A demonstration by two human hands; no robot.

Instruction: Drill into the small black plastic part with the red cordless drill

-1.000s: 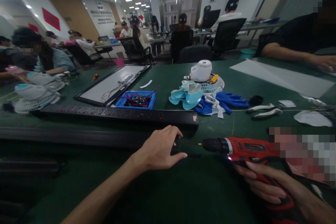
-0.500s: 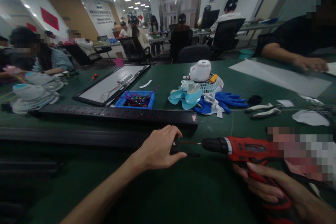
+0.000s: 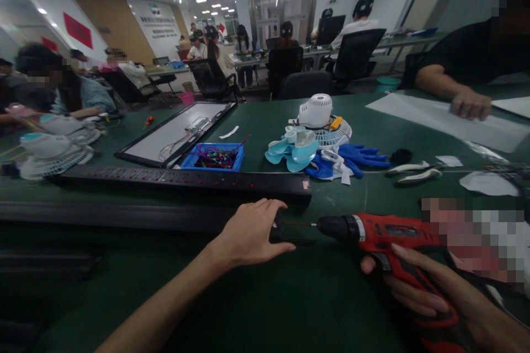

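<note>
My left hand [image 3: 248, 234] is closed round the right end of a long black bar [image 3: 124, 218] that lies across the green table [image 3: 290, 298]. My right hand [image 3: 430, 300] grips the handle of a red and black cordless drill [image 3: 381, 234], with a finger at the trigger. The drill lies level and points left. Its thin bit reaches the bar's end right beside my left fingers.
Behind the bar lie a long black power strip [image 3: 182, 179], a blue tray of wires [image 3: 217, 157], a flat framed panel [image 3: 178, 132], a dismantled white fan with blue blades [image 3: 308, 132], blue gloves [image 3: 356, 157] and pliers [image 3: 412, 172]. Another person's arm [image 3: 455, 94] rests at the right on white sheets.
My right hand has shifted its grip on the drill, with a finger now further forward at the trigger. The other person's hand at the right slid left along the white sheet. My left hand stayed put.
</note>
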